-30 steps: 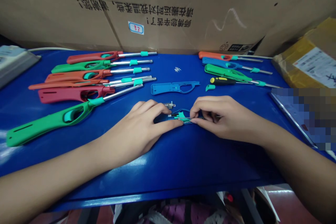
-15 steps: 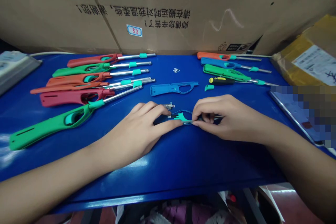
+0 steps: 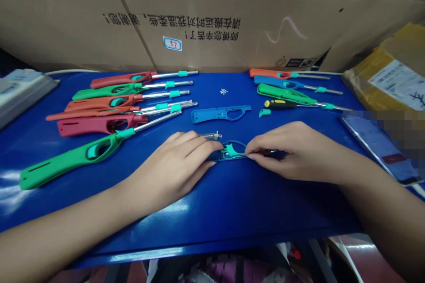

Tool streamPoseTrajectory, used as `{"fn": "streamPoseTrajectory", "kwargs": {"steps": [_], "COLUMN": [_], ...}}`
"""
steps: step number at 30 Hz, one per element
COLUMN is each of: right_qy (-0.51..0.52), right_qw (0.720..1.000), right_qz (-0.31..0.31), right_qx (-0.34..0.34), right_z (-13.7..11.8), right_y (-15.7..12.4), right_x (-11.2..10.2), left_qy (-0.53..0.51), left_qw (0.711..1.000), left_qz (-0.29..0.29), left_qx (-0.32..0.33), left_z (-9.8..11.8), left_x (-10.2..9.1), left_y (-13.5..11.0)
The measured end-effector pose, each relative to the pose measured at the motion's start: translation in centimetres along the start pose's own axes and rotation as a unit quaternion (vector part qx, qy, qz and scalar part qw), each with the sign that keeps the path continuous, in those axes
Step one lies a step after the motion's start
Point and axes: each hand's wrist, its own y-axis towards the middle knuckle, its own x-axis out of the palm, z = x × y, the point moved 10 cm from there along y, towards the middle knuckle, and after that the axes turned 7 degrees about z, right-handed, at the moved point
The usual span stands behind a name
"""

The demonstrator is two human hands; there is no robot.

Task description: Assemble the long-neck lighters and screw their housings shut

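A blue lighter half-shell [image 3: 232,157] lies on the table between my hands, with a teal trigger [image 3: 229,149] and a thin pale wire inside. My left hand [image 3: 182,159] grips its handle end, thumb along the near side, covering most of that end. Thumb and fingertips of my right hand [image 3: 288,152] pinch at the front end, where a bit of metal tube shows under the fingers. Beyond my left fingers lies a clear fuel tank [image 3: 211,135], partly hidden. The other blue half-shell [image 3: 217,114] rests farther back, and a loose teal piece [image 3: 264,112] sits right of it.
Several coloured lighters [image 3: 109,102] lie in a row at left, and three more [image 3: 285,93] at back right. A black-and-yellow screwdriver [image 3: 280,104] lies below those. A large cardboard box [image 3: 199,4] walls the back; a phone [image 3: 375,150] lies at right.
My left thumb has drawn back from beside the trigger to the shell's near edge, uncovering more shell and wire. My right fingers have stayed at the front end. The view has shifted slightly.
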Motion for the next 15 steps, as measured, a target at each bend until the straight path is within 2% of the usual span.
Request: {"fn": "streamPoseTrajectory", "kwargs": {"steps": [4,15], "right_qy": [-0.039,-0.017], "right_qw": [0.999,0.999], "right_qz": [-0.003,0.036], "right_qx": [-0.024,-0.033], "right_z": [-0.26,-0.06], "right_y": [-0.28,-0.15], "right_x": [0.12,-0.40], "left_qy": [-0.004,-0.015], "left_qw": [1.000,1.000], "left_qz": [0.013,0.007], "left_qx": [0.001,0.018], "left_z": [-0.08,-0.27], "left_x": [-0.25,0.10], "left_y": [-0.02,-0.24]}}
